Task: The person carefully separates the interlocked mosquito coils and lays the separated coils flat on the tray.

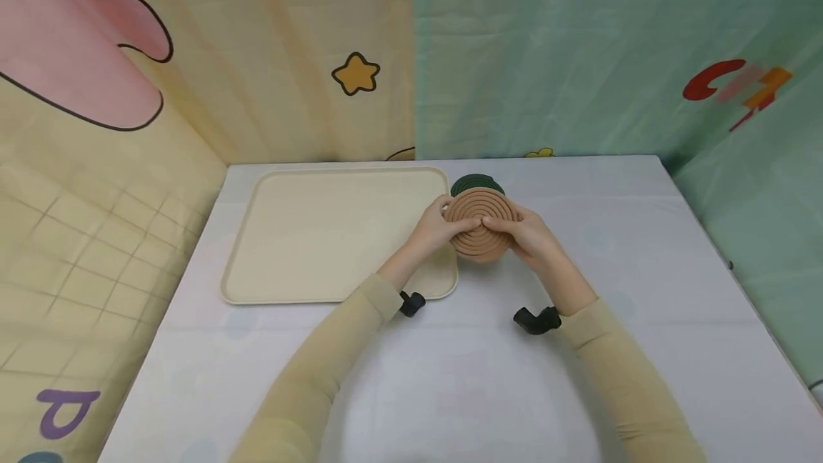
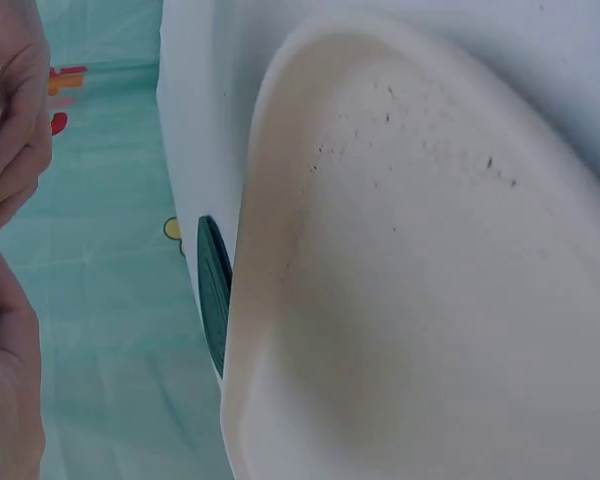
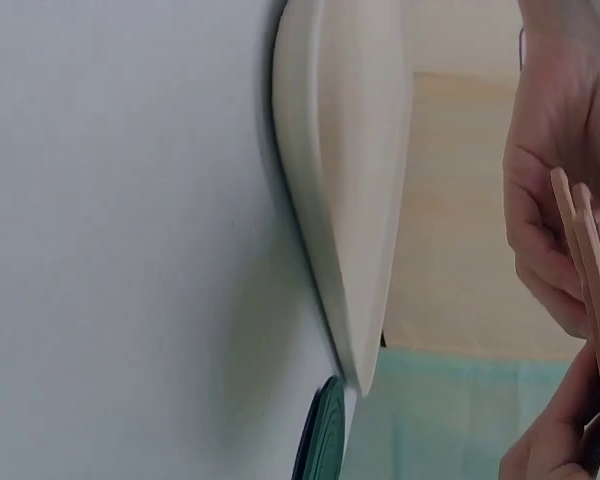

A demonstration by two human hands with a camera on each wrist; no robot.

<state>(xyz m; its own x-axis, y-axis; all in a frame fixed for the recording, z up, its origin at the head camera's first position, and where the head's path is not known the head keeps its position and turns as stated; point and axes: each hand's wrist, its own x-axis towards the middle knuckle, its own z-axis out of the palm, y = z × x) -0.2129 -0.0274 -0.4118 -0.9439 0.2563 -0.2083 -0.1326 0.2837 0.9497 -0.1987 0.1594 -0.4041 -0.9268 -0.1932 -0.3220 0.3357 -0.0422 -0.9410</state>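
Both hands hold a small stack of round tan coasters (image 1: 477, 243) with concentric ridges, raised above the table. My left hand (image 1: 439, 226) grips the left edge, thumb across the ridged face. My right hand (image 1: 529, 233) grips the right edge the same way, and the thumb tips nearly meet at the middle. In the right wrist view, the tan coasters (image 3: 592, 270) appear edge-on as several thin layers, slightly fanned apart. Behind them lies a dark green ridged coaster (image 1: 477, 181), partly hidden; whether it is one or a stack I cannot tell.
A cream rectangular tray (image 1: 334, 234) lies on the left of the white-covered table (image 1: 450, 377), its right rim beside the green coaster. Dark specks mark the tray in the left wrist view. Printed curtains (image 1: 546, 56) stand behind the table and along its sides.
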